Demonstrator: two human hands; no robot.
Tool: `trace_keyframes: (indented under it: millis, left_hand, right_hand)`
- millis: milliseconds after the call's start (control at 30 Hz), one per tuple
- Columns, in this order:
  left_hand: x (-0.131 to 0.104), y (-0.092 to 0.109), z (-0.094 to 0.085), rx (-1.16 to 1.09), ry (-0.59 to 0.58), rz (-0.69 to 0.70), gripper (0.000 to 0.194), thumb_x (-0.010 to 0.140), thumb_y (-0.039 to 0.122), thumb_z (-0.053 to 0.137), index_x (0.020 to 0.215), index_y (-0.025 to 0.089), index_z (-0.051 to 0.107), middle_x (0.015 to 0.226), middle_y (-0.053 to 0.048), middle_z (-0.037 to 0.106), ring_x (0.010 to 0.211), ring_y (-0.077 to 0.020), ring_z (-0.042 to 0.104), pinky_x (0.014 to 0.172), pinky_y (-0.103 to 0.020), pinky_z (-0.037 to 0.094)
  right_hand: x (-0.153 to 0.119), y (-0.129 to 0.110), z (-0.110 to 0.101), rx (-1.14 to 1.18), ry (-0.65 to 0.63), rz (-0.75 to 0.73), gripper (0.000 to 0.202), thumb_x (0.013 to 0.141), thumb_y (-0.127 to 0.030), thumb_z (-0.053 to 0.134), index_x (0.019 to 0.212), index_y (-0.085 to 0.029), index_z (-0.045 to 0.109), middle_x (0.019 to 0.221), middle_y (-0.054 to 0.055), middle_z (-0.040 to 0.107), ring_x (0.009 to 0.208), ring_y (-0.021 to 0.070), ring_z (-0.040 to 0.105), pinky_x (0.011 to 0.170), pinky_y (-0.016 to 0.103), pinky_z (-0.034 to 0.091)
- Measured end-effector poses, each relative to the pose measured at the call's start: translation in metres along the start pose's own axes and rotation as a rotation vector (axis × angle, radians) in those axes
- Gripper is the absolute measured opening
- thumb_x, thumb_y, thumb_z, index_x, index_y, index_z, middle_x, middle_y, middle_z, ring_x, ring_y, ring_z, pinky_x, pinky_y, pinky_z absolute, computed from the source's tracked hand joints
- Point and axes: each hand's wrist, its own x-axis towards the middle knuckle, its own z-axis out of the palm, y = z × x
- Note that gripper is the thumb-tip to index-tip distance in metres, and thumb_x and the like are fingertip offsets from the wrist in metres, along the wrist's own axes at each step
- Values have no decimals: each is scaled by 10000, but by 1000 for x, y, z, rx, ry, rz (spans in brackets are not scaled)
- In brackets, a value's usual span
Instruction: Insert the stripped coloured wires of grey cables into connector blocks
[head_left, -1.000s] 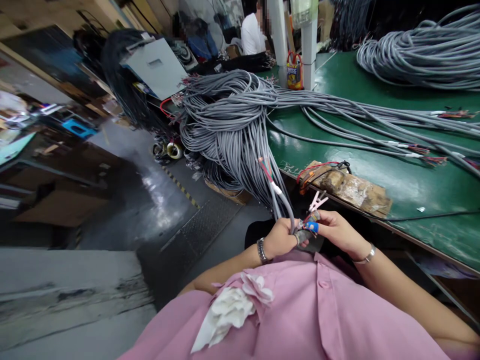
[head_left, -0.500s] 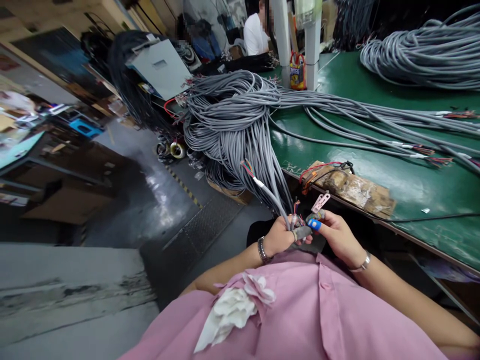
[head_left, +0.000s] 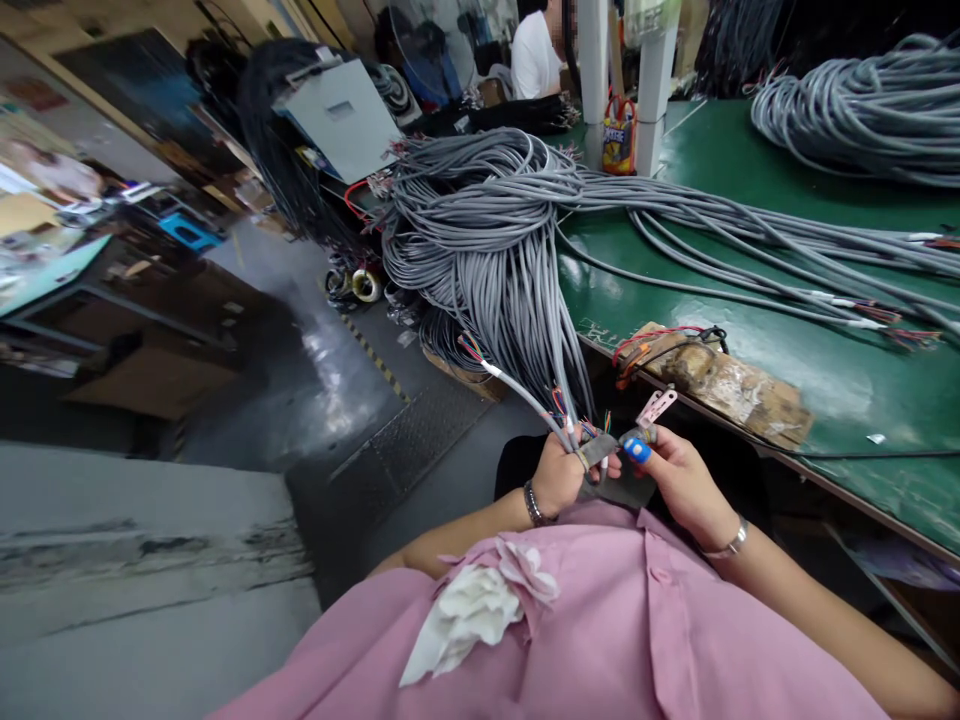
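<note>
My left hand [head_left: 564,472] is closed around several grey cables [head_left: 525,392], their stripped ends fanning into thin coloured wires [head_left: 471,347]. One cable with a white band near its end points up and left. Close beside it, my right hand [head_left: 679,480] is closed in a pinch, with blue wrapping on the thumb and a grey cover on the index finger. A small pink slotted tool [head_left: 657,406] sticks up from its fingers; its working end is hidden. The fingertips of both hands nearly meet over the wire ends.
A big heap of grey cables [head_left: 487,220] hangs over the edge of the green table [head_left: 712,350]. A wooden block [head_left: 739,392] with red and black leads lies at that edge. Another cable coil [head_left: 862,115] rests at the back right. A person [head_left: 534,55] sits behind.
The view has shifted slightly. The cables in my left hand have spread apart, with the banded one leaning further left and more coloured wire ends showing. My right hand keeps the pink tool.
</note>
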Motion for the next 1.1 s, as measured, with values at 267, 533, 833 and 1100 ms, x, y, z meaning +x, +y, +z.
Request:
trace_keyframes:
  millis: [267,533,833,1100]
  left_hand:
    - [-5,6,3,117,-26,-15,362,699,462,712,696,122,588,585,-58,654,483,-130,609,436,-197,433]
    - [-6,7,5,156,-76,-32,315,680,400,740,694,123,590,591,-40,644,487,-119,597,496,-229,502]
    - [-4,13,2,161,-133,-7,316,733,412,699,698,106,629,587,-63,652,482,-120,597,434,-190,404]
    - [-3,10,2,133,-171,-90,335,670,413,750,680,103,624,582,-43,639,488,-118,594,476,-210,460]
  right_hand:
    - [6,-4,4,18,-56,34,216,772,-407,691,817,-209,619,673,14,641,585,150,558,571,281,457]
    - [8,0,4,97,-111,73,230,749,-385,721,755,-189,600,648,16,651,552,139,569,550,268,443]
    - [5,1,7,286,-115,136,243,749,-395,716,790,-186,598,593,12,635,557,155,602,548,269,446]
    - [6,-1,3,48,30,61,246,700,-384,757,754,-179,631,646,5,644,517,117,542,518,252,442]
